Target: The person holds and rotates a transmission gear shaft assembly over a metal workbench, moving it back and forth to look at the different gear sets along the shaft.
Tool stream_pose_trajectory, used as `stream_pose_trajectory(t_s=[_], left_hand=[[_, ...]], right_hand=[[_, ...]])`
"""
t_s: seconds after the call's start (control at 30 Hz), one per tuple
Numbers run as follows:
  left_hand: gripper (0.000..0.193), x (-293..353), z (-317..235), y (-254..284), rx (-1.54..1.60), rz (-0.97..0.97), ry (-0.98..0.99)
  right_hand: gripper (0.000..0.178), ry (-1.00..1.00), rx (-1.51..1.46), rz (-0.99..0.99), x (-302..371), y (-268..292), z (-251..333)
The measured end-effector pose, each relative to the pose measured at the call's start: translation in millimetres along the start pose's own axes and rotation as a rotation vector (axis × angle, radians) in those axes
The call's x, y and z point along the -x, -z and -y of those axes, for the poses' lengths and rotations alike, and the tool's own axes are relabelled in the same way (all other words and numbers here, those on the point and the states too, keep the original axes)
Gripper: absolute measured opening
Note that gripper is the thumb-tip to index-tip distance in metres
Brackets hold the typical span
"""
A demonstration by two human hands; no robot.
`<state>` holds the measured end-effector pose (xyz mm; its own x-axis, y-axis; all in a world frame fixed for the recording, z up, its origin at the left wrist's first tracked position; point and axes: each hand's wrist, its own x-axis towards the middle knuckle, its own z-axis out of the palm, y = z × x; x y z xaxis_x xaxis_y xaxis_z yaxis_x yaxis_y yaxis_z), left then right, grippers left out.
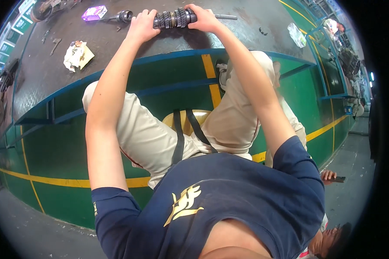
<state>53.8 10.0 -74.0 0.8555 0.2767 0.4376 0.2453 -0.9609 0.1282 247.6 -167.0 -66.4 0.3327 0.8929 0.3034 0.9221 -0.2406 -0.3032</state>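
A gear shaft (173, 19) with several dark toothed gears lies crosswise at the far side, over the dark workbench (242, 41). My left hand (143, 26) closes round its left end, thumb against the gears. At the other end my right hand (202, 19) grips the gears, with the thin bare shaft sticking out to the right beyond it. Whether the gears rest on the bench or are held just above it, I cannot tell. Just left of my left hand lies another shaft piece (124, 16) with a round metal end.
A purple and white box (94, 13) lies at the far left, with crumpled paper (77, 56) and a small metal tool (55, 45) nearer. To the right are a small dark part (262, 31) and a plastic bag (296, 35). A blue frame edges the bench. Another person's hand (328, 176) holds a phone.
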Motion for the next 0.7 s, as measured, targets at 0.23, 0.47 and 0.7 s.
stream_pose_trajectory(t_s=[0.23, 0.47, 0.7], left_hand=[[0.057, 5, 0, 3, -0.105, 0.032, 0.034], [0.059, -6, -4, 7, -0.021, 0.094, 0.089], [0.054, 3, -1, 9, 0.099, 0.080, 0.172]], right_hand=[[0.063, -0.054, -0.105, 0.035, -3, 10, 18], [0.071, -0.017, 0.073, 0.000, -7, 1, -2], [0.060, -0.068, -0.150, 0.033, -2, 13, 13]])
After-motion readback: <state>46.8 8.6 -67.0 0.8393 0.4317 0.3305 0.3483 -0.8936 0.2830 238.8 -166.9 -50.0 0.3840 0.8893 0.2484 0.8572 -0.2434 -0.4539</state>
